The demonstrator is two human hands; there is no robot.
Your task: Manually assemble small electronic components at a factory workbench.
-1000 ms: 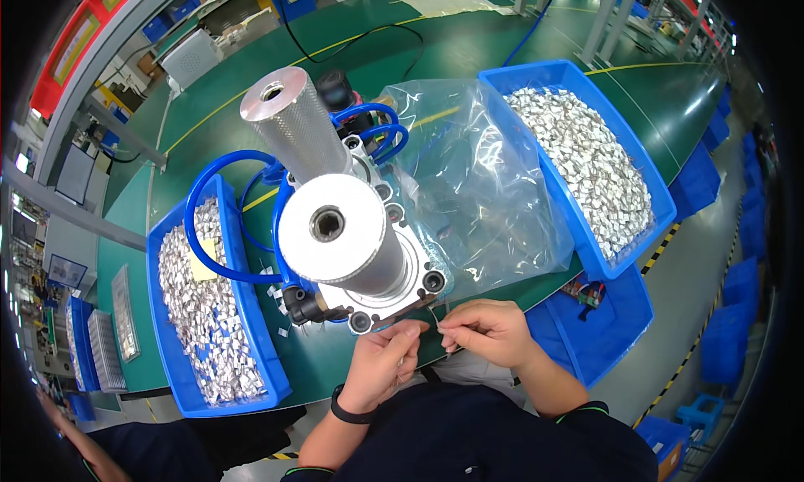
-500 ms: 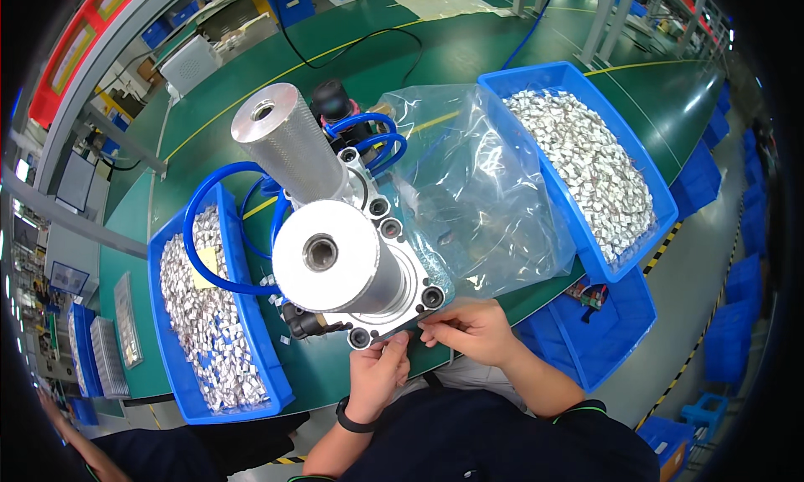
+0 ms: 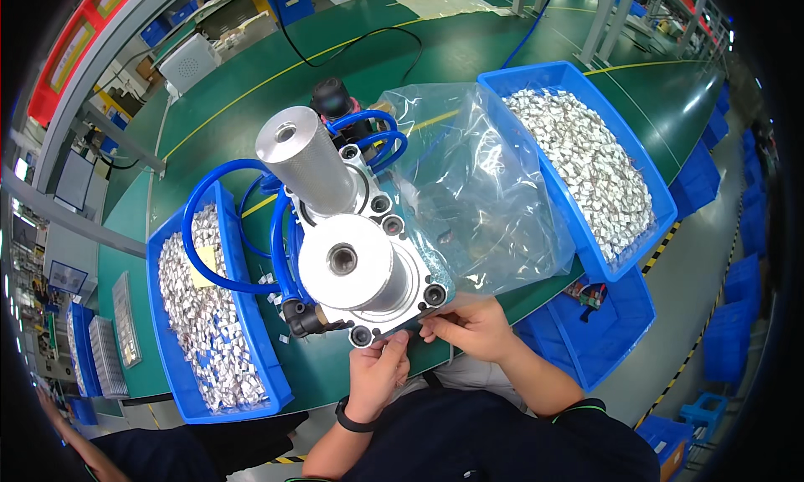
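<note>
At the table's near edge stands a pneumatic device with two upright silver cylinders (image 3: pixel 347 262), set in a metal plate (image 3: pixel 416 294) with bolt holes. Blue air hoses (image 3: pixel 198 252) loop from it. My left hand (image 3: pixel 378 370) is closed in a pinch at the plate's near edge, thumb on top. Just right of it, my right hand (image 3: pixel 473 329) pinches with thumb and forefinger by the plate's near corner. Whatever lies in the two pinches is too small or hidden to make out. The underside of the device is out of sight.
Blue bins of small white wired parts stand left (image 3: pixel 266 348) and right (image 3: pixel 662 193), the left with a yellow note (image 3: pixel 203 267). A clear plastic bag (image 3: pixel 494 197) lies right of the device. Below the right bin sits another blue bin (image 3: pixel 615 331). A person's arm (image 3: pixel 79 440) shows lower left.
Both silver cylinders have dropped lower into the device and look smaller, shifted to the right in view. My hands have hardly moved.
</note>
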